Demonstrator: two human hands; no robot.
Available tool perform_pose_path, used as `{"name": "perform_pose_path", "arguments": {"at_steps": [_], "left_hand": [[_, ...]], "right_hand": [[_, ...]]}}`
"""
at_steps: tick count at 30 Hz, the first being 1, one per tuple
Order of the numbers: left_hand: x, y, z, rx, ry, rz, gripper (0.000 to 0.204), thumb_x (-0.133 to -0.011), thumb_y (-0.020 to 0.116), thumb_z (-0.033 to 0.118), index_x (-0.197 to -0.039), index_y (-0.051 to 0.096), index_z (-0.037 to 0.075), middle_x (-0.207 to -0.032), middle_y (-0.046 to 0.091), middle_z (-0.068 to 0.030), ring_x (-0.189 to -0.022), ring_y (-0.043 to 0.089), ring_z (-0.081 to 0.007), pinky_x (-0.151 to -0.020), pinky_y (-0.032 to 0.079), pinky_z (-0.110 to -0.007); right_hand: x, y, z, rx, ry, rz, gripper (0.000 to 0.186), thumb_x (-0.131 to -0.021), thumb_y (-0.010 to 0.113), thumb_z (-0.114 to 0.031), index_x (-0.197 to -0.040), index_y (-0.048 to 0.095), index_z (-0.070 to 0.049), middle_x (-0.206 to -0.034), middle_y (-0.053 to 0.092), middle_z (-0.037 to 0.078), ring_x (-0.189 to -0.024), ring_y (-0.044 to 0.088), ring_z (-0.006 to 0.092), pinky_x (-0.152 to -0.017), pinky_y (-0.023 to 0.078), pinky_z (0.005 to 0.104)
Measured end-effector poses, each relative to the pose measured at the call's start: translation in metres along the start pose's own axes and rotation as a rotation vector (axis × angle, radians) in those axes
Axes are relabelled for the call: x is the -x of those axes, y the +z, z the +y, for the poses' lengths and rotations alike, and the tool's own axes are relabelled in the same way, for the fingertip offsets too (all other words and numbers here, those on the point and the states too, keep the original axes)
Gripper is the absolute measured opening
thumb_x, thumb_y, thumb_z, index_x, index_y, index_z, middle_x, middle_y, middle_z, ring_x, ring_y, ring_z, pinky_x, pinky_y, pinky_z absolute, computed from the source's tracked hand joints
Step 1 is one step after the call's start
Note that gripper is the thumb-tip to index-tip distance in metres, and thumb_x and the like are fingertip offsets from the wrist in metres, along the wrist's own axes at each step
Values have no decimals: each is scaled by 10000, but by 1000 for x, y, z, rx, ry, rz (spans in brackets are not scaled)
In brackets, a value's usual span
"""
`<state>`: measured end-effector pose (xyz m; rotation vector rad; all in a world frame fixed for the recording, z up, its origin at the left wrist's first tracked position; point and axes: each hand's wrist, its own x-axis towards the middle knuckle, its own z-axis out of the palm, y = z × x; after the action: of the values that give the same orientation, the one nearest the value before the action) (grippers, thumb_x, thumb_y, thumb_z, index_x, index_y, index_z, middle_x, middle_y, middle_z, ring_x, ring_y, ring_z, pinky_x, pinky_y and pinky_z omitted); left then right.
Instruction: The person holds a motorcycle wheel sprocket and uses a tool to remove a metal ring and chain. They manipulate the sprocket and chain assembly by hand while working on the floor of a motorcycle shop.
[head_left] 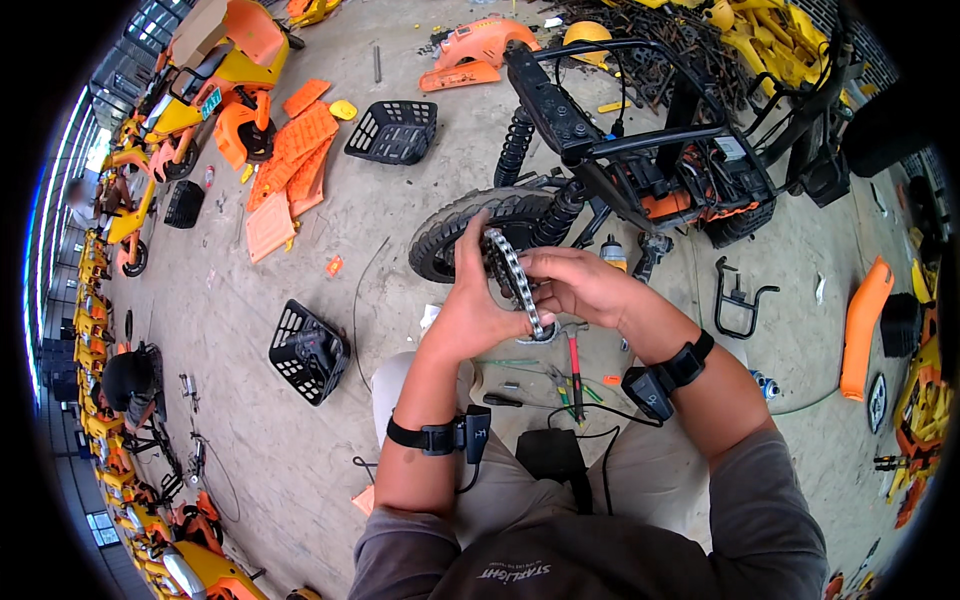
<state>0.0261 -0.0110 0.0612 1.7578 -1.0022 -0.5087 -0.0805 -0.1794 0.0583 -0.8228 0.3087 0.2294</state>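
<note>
Roller chain (518, 285): raised between both hands, before the tyre (430, 240) (nearly edge-on).
Left hand (472, 300): fingers extended, thumb spread, cradling it.
Right hand (585, 285): fingers curled, pinching its edge.
Links: support evenly; avoid twisting.

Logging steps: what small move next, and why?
Probably shift the right hand slightly along the chain while the left hand steadies it: the left cradles one side, the right is at the other, and the chain is off the floor.
</note>
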Motion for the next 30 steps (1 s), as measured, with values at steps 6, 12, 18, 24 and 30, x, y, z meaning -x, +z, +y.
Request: {"name": "perform_pose_path", "arguments": {"at_steps": [6,12,18,24,30], "left_hand": [[-5,1,11,204,-94,-54,1395,-553,974,309,-1572,72,2,-1489,325,-245,-1335,427,-340,-1130,378,-411],[-8,0,11,130,-38,-63,1377,-568,973,245,-1578,62,28,-1468,352,-234,-1270,488,-304,-1076,436,-403],[-8,1,9,141,6,-64,1359,-565,974,218,-1585,89,67,-1431,374,-208,-1214,513,-273,-1040,454,-389],[-1,-1,10,141,12,-66,1356,-563,972,210,-1587,93,79,-1375,391,-187,-1171,525,-268,-1021,463,-374],[1,3,5,76,36,-55,1385,-495,984,268,-1579,143,70,-1334,390,-182,-1215,474,-281,-1060,420,-393]], "right_hand": [[-3,-4,-1,-16,11,-3,293,-1000,609,-249,-1176,614,-15,-1037,655,94,-799,670,203,-729,553,338],[-6,-5,1,-14,6,-3,289,-1001,589,-235,-1193,607,-19,-1047,660,83,-810,675,187,-730,555,316],[-3,-4,2,-22,2,6,311,-993,592,-242,-1200,598,-9,-1053,661,91,-821,678,192,-746,559,324],[1,-1,5,-10,20,-21,334,-988,603,-259,-1197,596,1,-1073,651,104,-836,678,209,-755,560,334],[10,3,5,-8,15,-6,333,-991,605,-263,-1182,598,9,-1049,657,108,-826,683,217,-753,565,343]]}}
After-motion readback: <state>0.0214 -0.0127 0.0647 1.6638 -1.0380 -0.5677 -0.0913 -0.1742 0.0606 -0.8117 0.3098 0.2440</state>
